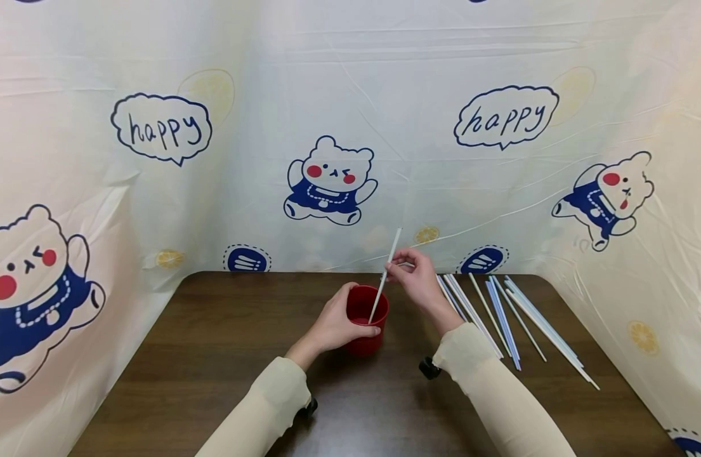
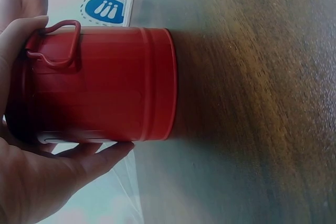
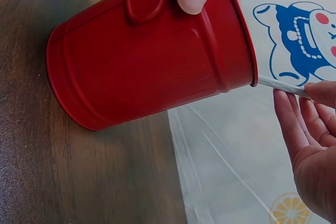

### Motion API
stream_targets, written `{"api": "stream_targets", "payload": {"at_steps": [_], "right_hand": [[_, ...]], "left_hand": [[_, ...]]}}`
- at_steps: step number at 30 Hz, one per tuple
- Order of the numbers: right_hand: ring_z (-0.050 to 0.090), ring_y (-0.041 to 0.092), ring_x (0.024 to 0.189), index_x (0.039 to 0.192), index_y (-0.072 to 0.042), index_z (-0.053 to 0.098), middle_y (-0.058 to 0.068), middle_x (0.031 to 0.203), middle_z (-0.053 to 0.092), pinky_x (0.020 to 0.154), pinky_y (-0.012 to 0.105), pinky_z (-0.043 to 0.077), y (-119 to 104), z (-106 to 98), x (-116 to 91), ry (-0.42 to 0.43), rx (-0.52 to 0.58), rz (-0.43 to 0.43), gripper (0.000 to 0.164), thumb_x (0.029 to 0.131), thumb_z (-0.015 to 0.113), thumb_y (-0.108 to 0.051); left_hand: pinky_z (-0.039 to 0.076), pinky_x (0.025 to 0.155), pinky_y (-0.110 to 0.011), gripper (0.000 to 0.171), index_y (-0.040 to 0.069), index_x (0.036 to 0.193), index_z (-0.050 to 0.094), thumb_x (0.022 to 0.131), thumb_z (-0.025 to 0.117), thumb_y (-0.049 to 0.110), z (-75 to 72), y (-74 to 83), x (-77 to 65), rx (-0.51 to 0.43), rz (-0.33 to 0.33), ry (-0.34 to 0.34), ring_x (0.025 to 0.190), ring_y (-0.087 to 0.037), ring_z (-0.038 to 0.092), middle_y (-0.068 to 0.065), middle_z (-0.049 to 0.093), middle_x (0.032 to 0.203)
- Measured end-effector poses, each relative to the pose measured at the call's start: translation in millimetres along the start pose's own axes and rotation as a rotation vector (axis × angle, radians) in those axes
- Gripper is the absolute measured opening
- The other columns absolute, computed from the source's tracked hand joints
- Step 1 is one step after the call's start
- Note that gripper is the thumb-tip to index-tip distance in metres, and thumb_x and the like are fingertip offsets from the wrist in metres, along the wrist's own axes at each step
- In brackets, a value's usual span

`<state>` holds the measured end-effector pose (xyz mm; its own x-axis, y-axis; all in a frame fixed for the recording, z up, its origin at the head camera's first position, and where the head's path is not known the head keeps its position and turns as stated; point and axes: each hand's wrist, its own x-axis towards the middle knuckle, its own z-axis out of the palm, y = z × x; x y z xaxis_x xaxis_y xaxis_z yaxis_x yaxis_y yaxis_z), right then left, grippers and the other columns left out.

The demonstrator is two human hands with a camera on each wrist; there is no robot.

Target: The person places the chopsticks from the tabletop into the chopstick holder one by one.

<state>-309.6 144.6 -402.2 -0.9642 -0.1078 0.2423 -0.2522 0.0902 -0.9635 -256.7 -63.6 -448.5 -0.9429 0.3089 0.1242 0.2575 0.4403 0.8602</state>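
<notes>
A red metal bucket [image 1: 364,346] with a small wire handle stands upright over the middle of the table. My left hand [image 1: 337,322] grips it from the left, thumb across the front near the rim and fingers round the far side. Between the thumb and fingertips of my right hand [image 1: 417,279] is a thin white straw-like stick [image 1: 394,238], pinched above the rim. Its lower end slants down inside the bucket, and its upper end sticks up past the fingers. From the right wrist view, the stick [image 3: 283,86] shows at the bucket's mouth, the rest hidden by the wall.
Several thin white and blue sticks [image 1: 501,320] lie spread on the right of the brown wooden table [image 1: 213,368], close to my right forearm. A white cloth [image 1: 407,114] printed with bears hangs behind the table's back edge and along both sides.
</notes>
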Motion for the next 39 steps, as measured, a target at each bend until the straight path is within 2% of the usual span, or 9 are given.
{"api": "stream_targets", "payload": {"at_steps": [4, 9, 15, 19, 22, 29, 31, 36, 39], "right_hand": [[0.073, 0.035, 0.088, 0.114, 0.004, 0.061, 0.024, 0.106, 0.062, 0.076, 0.035, 0.062, 2.0, -1.2, -2.1, -0.013, -0.02, -0.002, 0.019, 0.097, 0.067, 0.0], [0.071, 0.045, 0.095, 0.117, 0.006, 0.061, 0.025, 0.107, 0.063, 0.076, 0.033, 0.062, 4.1, -0.8, -3.9, -0.012, -0.027, 0.009, 0.022, 0.097, 0.068, -0.001], [0.071, 0.046, 0.089, 0.112, 0.011, 0.061, 0.025, 0.099, 0.064, 0.074, 0.035, 0.062, 10.6, 2.0, -2.8, -0.019, 0.012, -0.02, 0.022, 0.093, 0.07, 0.006], [0.072, 0.041, 0.085, 0.111, 0.012, 0.061, 0.024, 0.098, 0.064, 0.073, 0.036, 0.063, 12.8, 3.3, -2.7, -0.03, 0.027, -0.028, 0.022, 0.092, 0.07, 0.007], [0.072, 0.041, 0.084, 0.11, 0.009, 0.063, 0.025, 0.099, 0.064, 0.073, 0.037, 0.063, 13.7, 4.2, -2.4, -0.042, 0.021, -0.03, 0.02, 0.092, 0.07, 0.007], [0.068, 0.055, 0.091, 0.11, 0.01, 0.063, 0.026, 0.099, 0.064, 0.074, 0.036, 0.062, 16.8, 7.2, -0.7, -0.065, 0.007, -0.036, 0.019, 0.092, 0.07, 0.008], [0.069, 0.053, 0.091, 0.11, 0.009, 0.063, 0.025, 0.099, 0.065, 0.076, 0.037, 0.062, 17.0, 8.3, -0.7, -0.072, -0.018, -0.038, 0.019, 0.092, 0.07, 0.006], [0.073, 0.04, 0.087, 0.111, 0.005, 0.066, 0.023, 0.101, 0.067, 0.084, 0.053, 0.059, 19.2, 10.0, -1.0, -0.094, -0.076, -0.037, 0.019, 0.093, 0.072, 0.002], [0.072, 0.033, 0.085, 0.111, 0.003, 0.067, 0.023, 0.102, 0.068, 0.085, 0.055, 0.059, 19.1, 10.9, -1.0, -0.11, -0.114, -0.035, 0.02, 0.093, 0.073, 0.0]], "left_hand": [[0.056, 0.092, -0.042, 0.087, 0.017, 0.144, 0.042, 0.074, 0.091, 0.029, 0.7, -0.9, -0.2, 0.001, -0.005, 0.0, 0.122, -0.021, 0.055, -0.001, 0.058, 0.135], [0.056, 0.092, -0.044, 0.086, 0.016, 0.144, 0.043, 0.074, 0.091, 0.028, 0.8, 0.1, 0.1, 0.001, 0.004, 0.007, 0.121, -0.022, 0.055, -0.002, 0.058, 0.135], [0.056, 0.092, -0.043, 0.087, 0.015, 0.144, 0.042, 0.073, 0.091, 0.028, 0.0, 0.1, -0.1, 0.011, -0.001, 0.005, 0.122, -0.022, 0.055, -0.002, 0.058, 0.135], [0.056, 0.093, -0.043, 0.087, 0.015, 0.144, 0.042, 0.074, 0.091, 0.029, -0.1, -0.7, 0.5, 0.007, 0.0, -0.003, 0.122, -0.022, 0.055, -0.002, 0.057, 0.135], [0.056, 0.094, -0.046, 0.086, 0.014, 0.144, 0.042, 0.075, 0.09, 0.029, 0.0, -0.9, 0.9, -0.003, 0.01, -0.003, 0.122, -0.024, 0.055, -0.004, 0.057, 0.136], [0.055, 0.095, -0.049, 0.085, 0.012, 0.144, 0.042, 0.076, 0.089, 0.031, -0.3, -0.6, 0.6, -0.023, 0.015, -0.004, 0.123, -0.028, 0.055, -0.007, 0.058, 0.136], [0.055, 0.095, -0.049, 0.086, 0.012, 0.145, 0.042, 0.076, 0.089, 0.03, -0.6, -0.4, 0.3, -0.024, 0.012, -0.007, 0.124, -0.029, 0.055, -0.008, 0.057, 0.137], [0.054, 0.097, -0.051, 0.088, 0.01, 0.147, 0.04, 0.076, 0.089, 0.028, -1.1, 0.0, -0.1, -0.033, 0.008, -0.02, 0.127, -0.033, 0.054, -0.013, 0.055, 0.14], [0.053, 0.097, -0.054, 0.088, 0.008, 0.147, 0.039, 0.077, 0.089, 0.028, -1.1, -0.6, 0.3, -0.044, 0.021, -0.022, 0.127, -0.037, 0.053, -0.016, 0.055, 0.141]]}}
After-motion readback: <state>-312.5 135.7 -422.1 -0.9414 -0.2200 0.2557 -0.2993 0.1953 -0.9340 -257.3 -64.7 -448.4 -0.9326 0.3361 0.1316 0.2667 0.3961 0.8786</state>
